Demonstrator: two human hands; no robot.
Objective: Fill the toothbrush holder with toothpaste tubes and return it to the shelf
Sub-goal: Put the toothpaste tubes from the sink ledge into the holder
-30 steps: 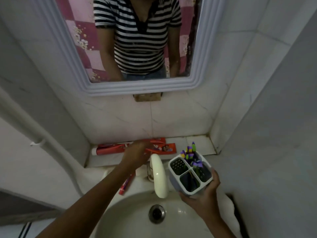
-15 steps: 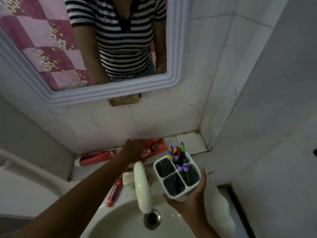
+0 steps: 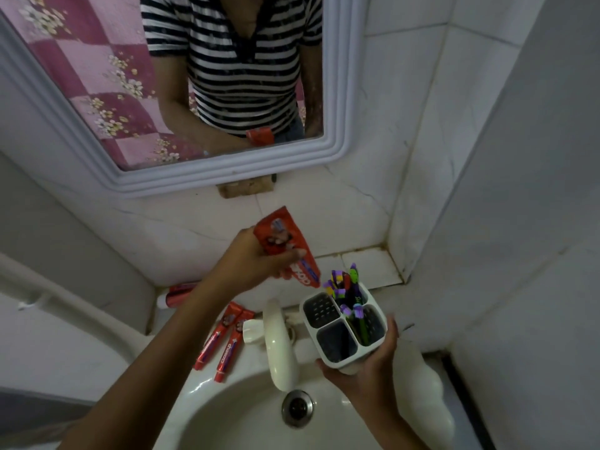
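Observation:
My right hand [image 3: 367, 365] holds a white four-compartment toothbrush holder [image 3: 344, 326] over the sink's right side. Several purple and green toothbrushes [image 3: 347, 293] stand in its far and right compartments; the two near-left compartments look empty. My left hand [image 3: 259, 258] grips a red toothpaste tube [image 3: 285, 245] lifted above the shelf, just left of the holder and tilted, its lower end near the brushes. Two small red tubes [image 3: 224, 339] lie on the sink rim. Another red tube [image 3: 178, 293] rests on the tiled shelf [image 3: 370, 267], partly hidden by my forearm.
A white tap [image 3: 279, 345] juts over the basin [image 3: 227, 414] between my hands, with the drain [image 3: 297, 408] below. A framed mirror [image 3: 194, 92] hangs above the shelf. White tiled walls close in at the right.
My left hand has lifted the red toothpaste tube off the shelf and carried it up and toward the holder. The holder stays in my right hand.

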